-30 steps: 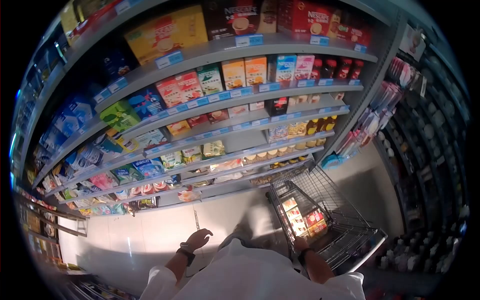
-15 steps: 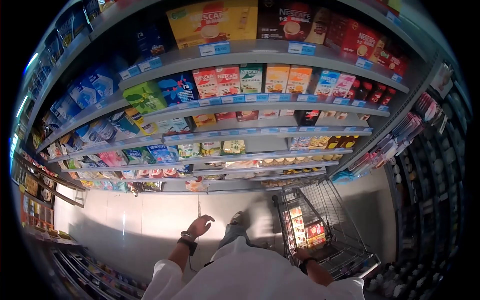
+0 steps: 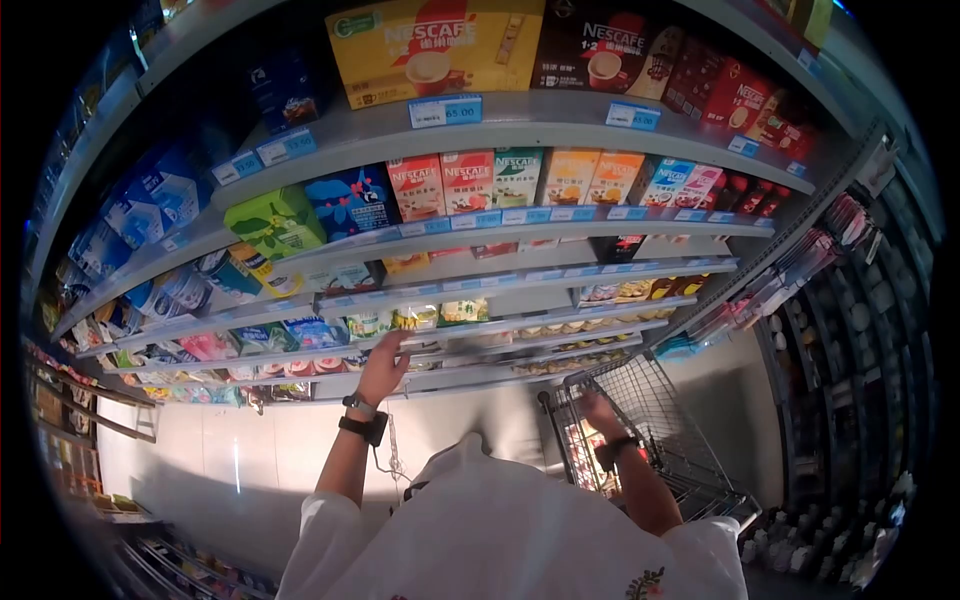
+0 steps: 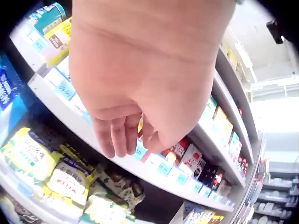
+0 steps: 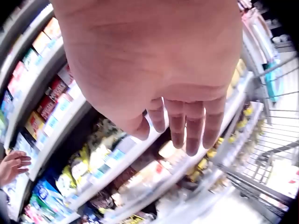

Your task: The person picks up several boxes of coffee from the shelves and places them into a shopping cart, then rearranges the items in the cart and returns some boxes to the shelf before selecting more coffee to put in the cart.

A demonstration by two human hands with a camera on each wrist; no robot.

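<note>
My left hand (image 3: 380, 370) is raised in front of the lower shelves, its fingers loosely bent and holding nothing. In the left wrist view, yellow-and-white bags (image 4: 65, 182) sit on the shelf below the fingertips. My right hand (image 3: 602, 415) is over the wire shopping cart (image 3: 690, 440), off its handle, with nothing in it. Its fingers point down, slightly spread, in the right wrist view. Lit coffee boxes (image 3: 583, 440) lie inside the cart, partly hidden by the right hand and forearm.
Shelves ahead carry a large yellow Nescafe box (image 3: 435, 55), a dark brown Nescafe box (image 3: 605, 50) and several smaller cartons, including a green one (image 3: 272, 222). Price tags line the shelf edges. Pale floor (image 3: 270, 440) lies below. Dark racks (image 3: 840, 370) stand at the right.
My left hand has risen forward toward the shelves. The right hand has let go of the cart handle and moved forward over the cart. The view has come closer to the shelves.
</note>
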